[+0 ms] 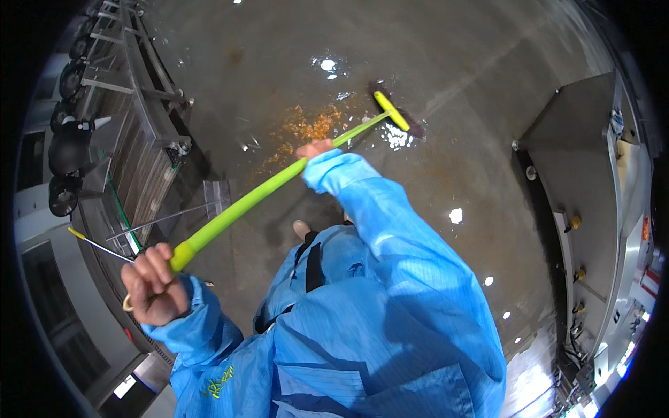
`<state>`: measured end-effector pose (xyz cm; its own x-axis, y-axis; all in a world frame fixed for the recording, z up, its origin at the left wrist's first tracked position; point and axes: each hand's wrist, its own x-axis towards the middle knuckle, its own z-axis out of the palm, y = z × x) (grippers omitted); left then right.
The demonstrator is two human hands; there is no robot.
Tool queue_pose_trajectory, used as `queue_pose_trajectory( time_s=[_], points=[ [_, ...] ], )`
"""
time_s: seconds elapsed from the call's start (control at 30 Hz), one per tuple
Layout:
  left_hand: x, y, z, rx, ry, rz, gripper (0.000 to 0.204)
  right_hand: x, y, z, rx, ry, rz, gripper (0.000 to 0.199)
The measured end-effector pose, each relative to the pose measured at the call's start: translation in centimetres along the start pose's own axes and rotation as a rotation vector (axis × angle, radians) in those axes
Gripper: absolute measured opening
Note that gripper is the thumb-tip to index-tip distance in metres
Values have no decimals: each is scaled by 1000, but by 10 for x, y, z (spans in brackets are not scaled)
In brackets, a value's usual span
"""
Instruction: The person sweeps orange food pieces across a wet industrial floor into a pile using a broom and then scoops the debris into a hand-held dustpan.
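Observation:
Stretching across the view is a lime-green push broom [244, 204]. My left hand [155, 284] is closed round the top end of its handle, at the lower left. Farther down the handle, my right hand [315, 148] also grips it, partly covered by my blue sleeve. The yellow-green broom head [391, 111] with dark bristles rests on the wet grey floor, ahead and right of centre. Orange crumb-like debris [310, 125] lies scattered left of the head.
A metal frame conveyor [132, 139] with slats runs along the left. Near it are a dustpan-like grey piece [217, 195] with a thin rod and a yellow-tipped rod [77, 233]. A large steel cabinet [575, 132] stands at right. My shoe [301, 228] shows below the handle.

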<state>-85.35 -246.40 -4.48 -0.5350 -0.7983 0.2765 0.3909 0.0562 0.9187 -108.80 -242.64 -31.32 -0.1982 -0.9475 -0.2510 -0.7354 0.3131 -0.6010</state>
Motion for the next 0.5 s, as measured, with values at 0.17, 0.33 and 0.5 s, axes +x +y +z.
queue_pose_trajectory(
  time_s=[0.17,0.33,0.5],
  points=[
    [-23,52,-22,66,44,90,21,9,-67,41,79,-44,-107,20],
    [-61,91,-57,116,95,165,21,-1,-122,78,92,-88,-218,21],
    [-114,170,-98,232,168,274,29,-41,-213,79,142,-57,-426,11]
  ],
)
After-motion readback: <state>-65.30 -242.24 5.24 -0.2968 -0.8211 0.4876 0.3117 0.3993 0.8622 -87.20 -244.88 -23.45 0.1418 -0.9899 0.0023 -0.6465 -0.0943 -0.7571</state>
